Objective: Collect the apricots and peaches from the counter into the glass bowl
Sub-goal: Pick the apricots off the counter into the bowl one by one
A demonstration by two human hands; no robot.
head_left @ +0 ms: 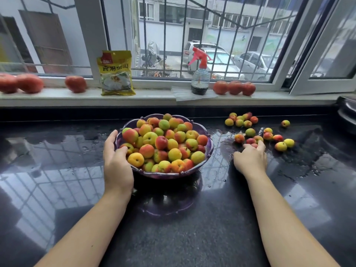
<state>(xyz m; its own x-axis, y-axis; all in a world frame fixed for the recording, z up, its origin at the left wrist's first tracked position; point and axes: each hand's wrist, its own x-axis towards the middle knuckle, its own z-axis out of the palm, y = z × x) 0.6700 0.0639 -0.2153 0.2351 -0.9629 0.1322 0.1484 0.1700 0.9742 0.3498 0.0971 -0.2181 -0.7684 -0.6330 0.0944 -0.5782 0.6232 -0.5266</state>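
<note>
A purple-tinted glass bowl with a scalloped rim stands in the middle of the black counter, heaped with small yellow, green and red apricots. My left hand grips the bowl's left rim, thumb inside against the fruit. To the right, my right hand lies palm down with its fingers curled over a small reddish apricot. Several loose apricots lie just beyond those fingers. A tighter cluster sits farther back, and a lone one lies at the far right.
The counter is wet around the loose fruit. On the windowsill behind stand a yellow packet, a spray bottle with a red trigger, and large red fruits at the left and right. A dark pot sits at the right edge.
</note>
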